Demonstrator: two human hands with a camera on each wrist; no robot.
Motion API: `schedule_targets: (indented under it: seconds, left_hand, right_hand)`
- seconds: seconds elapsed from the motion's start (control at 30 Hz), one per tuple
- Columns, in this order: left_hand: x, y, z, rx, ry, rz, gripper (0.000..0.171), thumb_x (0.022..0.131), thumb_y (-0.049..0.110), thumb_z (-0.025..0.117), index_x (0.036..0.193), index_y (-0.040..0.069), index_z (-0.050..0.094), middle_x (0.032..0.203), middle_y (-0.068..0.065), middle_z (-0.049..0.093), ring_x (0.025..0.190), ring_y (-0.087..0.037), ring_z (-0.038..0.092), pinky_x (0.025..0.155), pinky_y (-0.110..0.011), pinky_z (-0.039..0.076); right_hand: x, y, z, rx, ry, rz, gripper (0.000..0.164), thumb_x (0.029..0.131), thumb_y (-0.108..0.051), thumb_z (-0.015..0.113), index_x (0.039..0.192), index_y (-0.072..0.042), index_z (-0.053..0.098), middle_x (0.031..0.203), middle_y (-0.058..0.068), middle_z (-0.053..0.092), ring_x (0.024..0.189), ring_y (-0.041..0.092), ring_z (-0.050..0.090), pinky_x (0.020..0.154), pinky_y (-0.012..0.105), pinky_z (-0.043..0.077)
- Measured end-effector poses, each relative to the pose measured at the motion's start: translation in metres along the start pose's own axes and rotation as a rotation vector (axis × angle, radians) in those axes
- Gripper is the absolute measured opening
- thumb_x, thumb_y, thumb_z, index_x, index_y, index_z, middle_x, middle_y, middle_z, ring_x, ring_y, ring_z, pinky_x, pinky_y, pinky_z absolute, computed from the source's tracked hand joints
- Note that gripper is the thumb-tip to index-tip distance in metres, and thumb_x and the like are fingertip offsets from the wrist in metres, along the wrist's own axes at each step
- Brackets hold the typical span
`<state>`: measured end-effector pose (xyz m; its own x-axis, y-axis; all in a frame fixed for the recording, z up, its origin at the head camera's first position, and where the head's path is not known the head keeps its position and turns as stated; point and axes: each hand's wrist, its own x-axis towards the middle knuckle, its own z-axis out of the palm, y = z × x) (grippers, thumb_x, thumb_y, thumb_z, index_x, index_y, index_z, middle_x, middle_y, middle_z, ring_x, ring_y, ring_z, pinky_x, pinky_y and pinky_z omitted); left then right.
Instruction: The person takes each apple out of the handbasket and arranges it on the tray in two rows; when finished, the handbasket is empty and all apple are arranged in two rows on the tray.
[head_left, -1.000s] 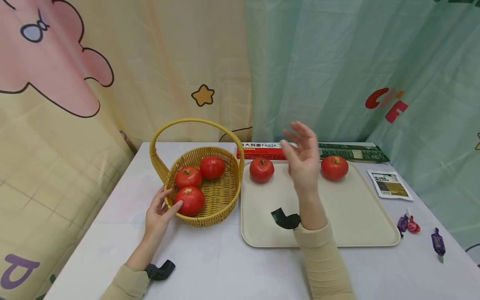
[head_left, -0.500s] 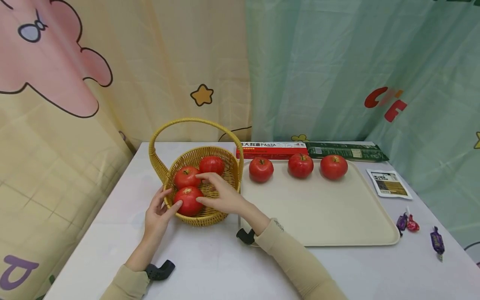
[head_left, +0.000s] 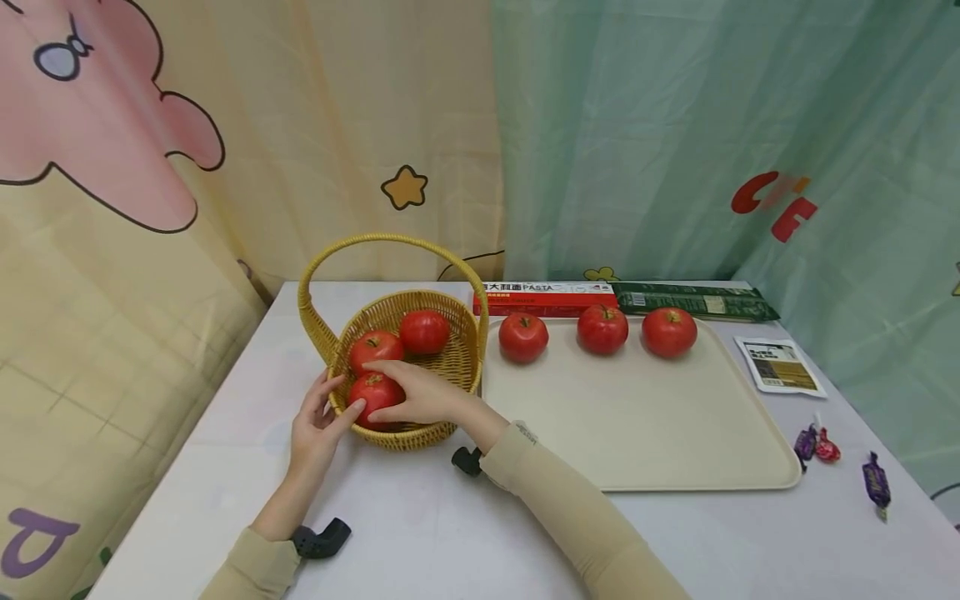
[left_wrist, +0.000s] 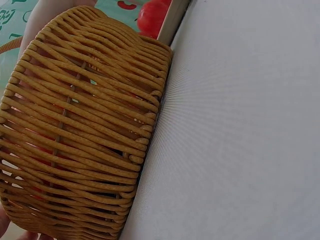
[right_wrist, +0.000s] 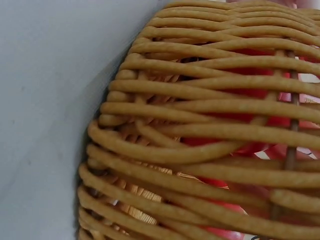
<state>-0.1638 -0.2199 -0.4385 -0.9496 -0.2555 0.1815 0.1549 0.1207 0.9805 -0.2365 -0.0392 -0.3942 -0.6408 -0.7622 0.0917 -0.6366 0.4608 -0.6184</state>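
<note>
Fingers point(head_left: 390, 368) and thumb point(head_left: 393, 412) of the right hand point(head_left: 426, 396) hold the nearest tomato point(head_left: 377, 392) between them inside the wicker basket point(head_left: 408, 440), which the left hand point(head_left: 318, 432) grips.

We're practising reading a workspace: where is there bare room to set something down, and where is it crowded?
Free: the tray, in front of its three tomatoes; the table left of the basket, and between the sleeves. Crowded: the basket's near-left side, where left hand and right hand flank a tomato; and the tray's far edge.

Yellow woven basket point(head_left: 420, 437), upright, round red tomato point(head_left: 378, 394) inside, near the front left rim
</note>
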Motion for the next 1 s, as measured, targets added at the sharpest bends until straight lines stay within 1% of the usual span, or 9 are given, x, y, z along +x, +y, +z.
schedule_targets:
  seconds: [0.13,0.27,0.43,0.5,0.6,0.7,0.87,0.93,1.0]
  left_hand:
    - [-0.001,0.001,0.0,-0.001,-0.005,-0.019,0.049,0.087,0.006,0.066,0.132,-0.001,0.047,0.152,-0.002,0.025,0.139,-0.023,0.023,0.111,-0.043,0.024]
    - [-0.001,-0.001,0.0,0.001,-0.008,-0.025,0.05,0.087,0.007,0.066,0.132,-0.001,0.046,0.152,-0.002,0.025,0.139,-0.021,0.023,0.111,-0.04,0.025]
    - [-0.001,-0.002,-0.001,0.029,-0.001,-0.013,0.051,0.087,0.008,0.067,0.132,0.0,0.047,0.151,-0.002,0.027,0.138,-0.022,0.025,0.11,-0.038,0.027]
    - [0.0,-0.002,0.0,0.034,0.002,-0.014,0.051,0.087,0.009,0.068,0.132,0.001,0.047,0.151,-0.002,0.027,0.138,-0.022,0.025,0.11,-0.039,0.027]
    - [0.0,-0.002,0.0,0.029,0.002,-0.012,0.05,0.087,0.009,0.068,0.132,0.001,0.047,0.151,-0.002,0.027,0.138,-0.021,0.025,0.11,-0.041,0.026]
    - [-0.001,-0.001,0.0,0.023,0.003,-0.01,0.05,0.086,0.008,0.067,0.131,0.0,0.047,0.151,-0.002,0.027,0.138,-0.021,0.026,0.11,-0.035,0.027]
    - [-0.001,0.0,0.0,0.027,0.004,-0.001,0.05,0.086,0.005,0.067,0.132,-0.001,0.047,0.151,-0.002,0.027,0.138,-0.022,0.026,0.106,-0.021,0.031]
    - [-0.001,0.0,0.0,0.024,0.002,0.0,0.051,0.086,0.004,0.067,0.132,-0.002,0.046,0.151,-0.003,0.026,0.138,-0.023,0.026,0.105,-0.019,0.031]
    - [-0.001,-0.001,0.0,0.023,0.001,-0.002,0.051,0.086,0.004,0.067,0.132,-0.002,0.046,0.151,-0.003,0.026,0.138,-0.022,0.026,0.105,-0.019,0.031]
  right_hand:
    - [0.002,0.001,0.0,-0.039,0.007,0.033,0.068,0.083,-0.036,0.071,0.142,-0.021,0.04,0.138,0.002,0.045,0.123,0.015,0.045,0.098,0.032,0.043]
    - [0.0,0.003,-0.001,-0.021,-0.008,0.054,0.073,0.079,-0.032,0.076,0.142,-0.027,0.04,0.129,0.002,0.043,0.117,0.017,0.045,0.092,0.034,0.047]
    - [-0.002,0.004,-0.003,-0.066,-0.067,0.04,0.069,0.077,-0.03,0.077,0.138,-0.034,0.045,0.122,0.0,0.037,0.117,0.018,0.035,0.089,0.032,0.045]
    - [-0.002,0.003,-0.004,-0.093,-0.077,0.033,0.065,0.077,-0.029,0.076,0.135,-0.032,0.048,0.127,0.001,0.036,0.119,0.019,0.035,0.09,0.033,0.045]
    - [-0.002,0.001,-0.007,-0.084,-0.067,0.041,0.062,0.075,-0.028,0.078,0.13,-0.026,0.049,0.131,0.0,0.041,0.118,0.018,0.042,0.092,0.035,0.046]
    - [-0.005,0.002,-0.01,-0.064,-0.047,0.064,0.067,0.072,-0.027,0.081,0.128,-0.023,0.045,0.128,0.0,0.046,0.113,0.017,0.049,0.091,0.035,0.047]
    - [-0.014,0.01,-0.015,-0.065,-0.014,0.107,0.078,0.07,-0.029,0.082,0.137,-0.029,0.041,0.126,0.002,0.04,0.11,0.019,0.05,0.087,0.035,0.05]
    - [-0.019,0.013,-0.018,-0.026,0.01,0.096,0.077,0.07,-0.029,0.081,0.137,-0.03,0.043,0.126,0.002,0.038,0.11,0.02,0.049,0.086,0.035,0.05]
    - [-0.025,0.016,-0.022,0.038,0.045,0.055,0.073,0.07,-0.03,0.079,0.134,-0.028,0.044,0.125,0.001,0.039,0.11,0.019,0.048,0.086,0.033,0.049]
